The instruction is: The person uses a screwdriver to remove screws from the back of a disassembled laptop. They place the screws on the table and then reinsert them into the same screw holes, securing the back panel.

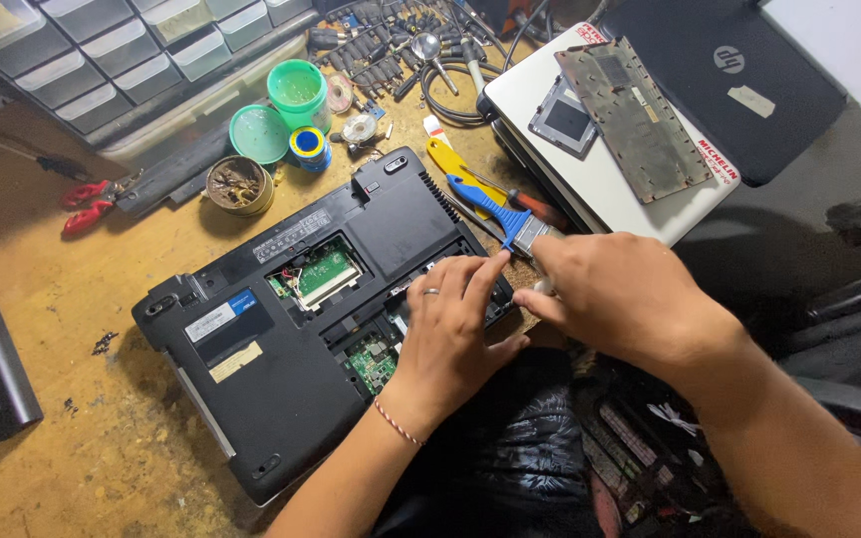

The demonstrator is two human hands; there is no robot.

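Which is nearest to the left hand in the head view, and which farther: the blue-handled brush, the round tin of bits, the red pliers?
From the left hand on the upturned black laptop:
1. Blue-handled brush, just above the fingertips, by the right hand.
2. Round tin of bits, up and to the left, past the laptop's far edge.
3. Red pliers, farthest, at the bench's left.

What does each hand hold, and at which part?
Right hand grips the blue-handled tool near its metal end. Left hand holds nothing; its fingers rest on the laptop.
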